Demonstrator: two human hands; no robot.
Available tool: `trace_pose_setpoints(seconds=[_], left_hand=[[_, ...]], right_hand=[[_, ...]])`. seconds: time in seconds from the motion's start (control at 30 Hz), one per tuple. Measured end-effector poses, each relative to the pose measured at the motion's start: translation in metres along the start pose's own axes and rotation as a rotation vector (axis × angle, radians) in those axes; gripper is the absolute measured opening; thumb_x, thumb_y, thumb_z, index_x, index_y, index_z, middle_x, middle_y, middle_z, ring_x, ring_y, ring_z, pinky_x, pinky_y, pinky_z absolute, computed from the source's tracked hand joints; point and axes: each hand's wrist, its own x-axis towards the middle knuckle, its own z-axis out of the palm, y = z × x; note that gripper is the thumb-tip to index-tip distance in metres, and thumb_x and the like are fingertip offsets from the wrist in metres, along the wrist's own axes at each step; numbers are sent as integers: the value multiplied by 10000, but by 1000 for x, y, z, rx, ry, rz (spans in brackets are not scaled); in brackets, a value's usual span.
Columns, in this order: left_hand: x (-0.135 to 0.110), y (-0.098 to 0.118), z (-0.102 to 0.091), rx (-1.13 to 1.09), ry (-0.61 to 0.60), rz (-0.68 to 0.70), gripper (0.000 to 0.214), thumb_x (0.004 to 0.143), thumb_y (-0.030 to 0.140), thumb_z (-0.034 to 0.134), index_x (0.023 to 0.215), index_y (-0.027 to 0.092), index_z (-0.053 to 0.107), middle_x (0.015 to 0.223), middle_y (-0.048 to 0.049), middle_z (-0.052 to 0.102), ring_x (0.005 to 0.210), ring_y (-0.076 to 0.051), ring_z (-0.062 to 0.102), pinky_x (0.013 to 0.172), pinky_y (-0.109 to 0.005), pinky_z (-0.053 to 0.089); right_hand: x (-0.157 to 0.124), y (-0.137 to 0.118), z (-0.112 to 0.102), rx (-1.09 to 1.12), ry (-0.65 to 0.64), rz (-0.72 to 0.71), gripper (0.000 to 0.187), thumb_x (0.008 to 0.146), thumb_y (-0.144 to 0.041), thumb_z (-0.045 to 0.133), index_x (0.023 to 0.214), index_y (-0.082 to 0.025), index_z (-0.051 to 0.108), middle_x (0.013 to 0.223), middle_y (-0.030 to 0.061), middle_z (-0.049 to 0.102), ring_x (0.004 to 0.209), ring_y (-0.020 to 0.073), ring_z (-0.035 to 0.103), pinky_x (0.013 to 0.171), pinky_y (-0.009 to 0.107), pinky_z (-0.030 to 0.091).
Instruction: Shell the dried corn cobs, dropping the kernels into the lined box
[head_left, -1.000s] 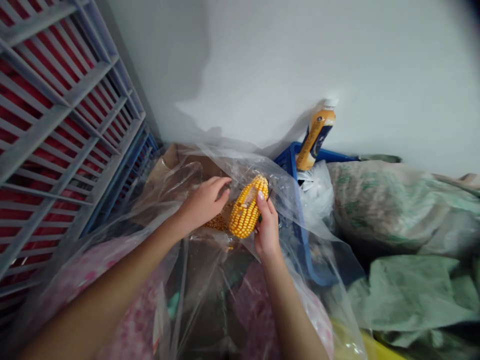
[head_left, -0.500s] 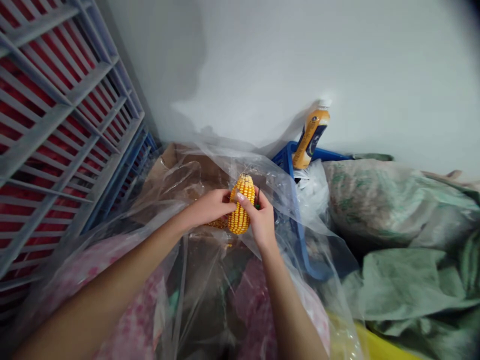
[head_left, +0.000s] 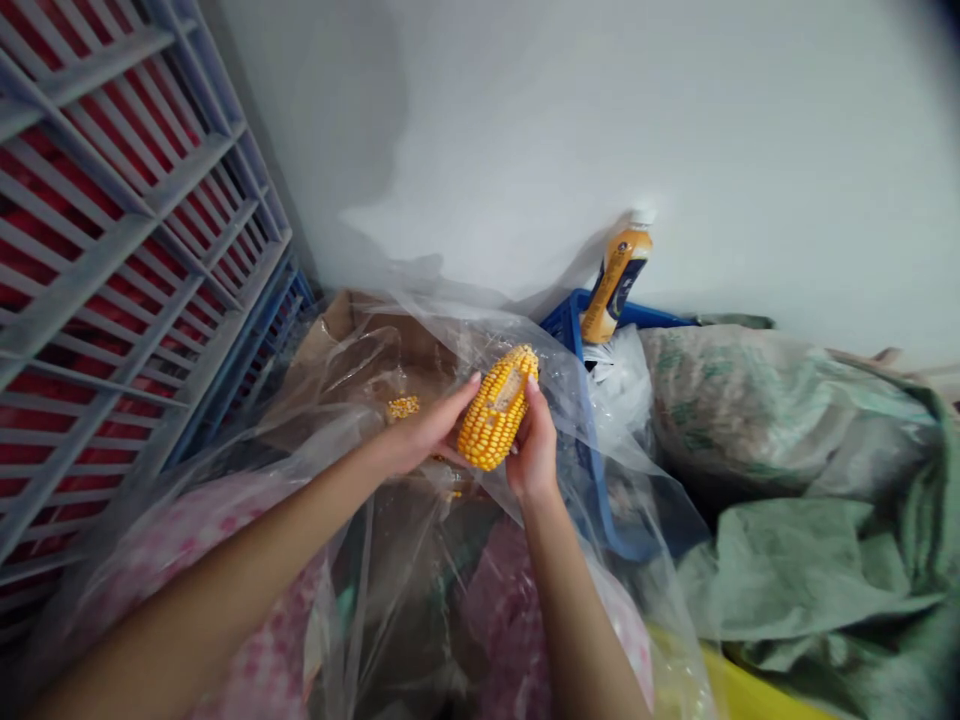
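Note:
I hold a yellow corn cob (head_left: 497, 409) between both hands over a clear plastic bag (head_left: 390, 360). My right hand (head_left: 534, 447) is closed round the cob's right side and lower end. My left hand (head_left: 429, 427) cups it from the left, fingers under and against it. One strip of the cob is bare of kernels. A small heap of loose yellow kernels (head_left: 403, 406) lies inside the bag, just left of my left hand. The bag lines a brown cardboard box (head_left: 339, 318).
A grey and red slatted crate stack (head_left: 112, 250) stands at the left. An orange bottle (head_left: 617, 279) leans on the white wall above a blue basket (head_left: 576, 330). Green woven sacks (head_left: 787, 430) fill the right side. Pink patterned cloth (head_left: 262, 640) lies below.
The cob went from tilted to upright and is tilted again, bare strip facing up. My left hand shifted from gripping its side to cupping it. Loose kernels now show in the bag.

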Motion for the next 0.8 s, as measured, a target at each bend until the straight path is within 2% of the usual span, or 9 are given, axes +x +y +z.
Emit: trace_pose_setpoints(seconds=[0.07,0.13,0.23,0.33,0.43,0.53,0.6,0.8], left_hand=[[3,-9,8,-76,-25,-26,665,797,668,217,1182,194,481,1024,-107,636,762,-227,633,612,-356,517],[6,-15,12,-2,107,91,617,810,641,253,1164,190,481,1033,-100,628,845,-229,620,678,-356,513],[8,-20,11,265,365,353,459,861,509,317,1120,176,497,1138,-88,580,1077,-207,519,918,-340,416],[10,-24,10,396,496,450,418,895,428,247,1075,157,509,1162,-99,554,1132,-198,470,986,-338,340],[11,-28,13,304,526,488,353,895,376,266,1030,162,512,1045,-82,593,1000,-188,541,920,-329,389],[13,-30,16,99,504,471,327,871,396,347,1010,157,523,1003,-71,610,913,-183,571,846,-312,435],[16,-30,17,43,500,482,369,871,424,345,1001,146,549,1030,-84,614,938,-190,571,855,-308,432],[21,-30,12,99,562,482,447,887,444,296,1047,150,591,1110,-91,610,1041,-206,546,915,-302,407]], right_hand=[[0,1,0,-107,-10,-53,367,743,-511,537,919,-192,578,793,-4,596,656,111,521,583,209,406],[-1,0,0,-244,-9,-123,358,760,-521,517,864,-184,578,756,-8,583,655,105,506,596,204,394],[-4,-1,1,-437,17,-220,363,738,-520,546,862,-180,569,787,5,596,718,122,521,652,216,392],[-7,1,6,-561,73,-252,436,652,-496,647,939,-189,531,806,8,601,717,139,534,651,232,391],[-8,6,10,-569,138,-237,510,622,-503,667,983,-190,491,788,-3,589,678,136,535,627,238,395],[-6,11,12,-472,106,-214,439,681,-530,603,926,-183,493,788,-3,580,677,131,538,623,239,408],[-5,13,12,-442,74,-213,400,710,-531,572,897,-184,501,774,-8,573,680,128,535,628,236,412],[-4,20,10,-442,11,-231,360,759,-515,524,925,-196,513,782,-8,575,702,128,529,644,237,411]])
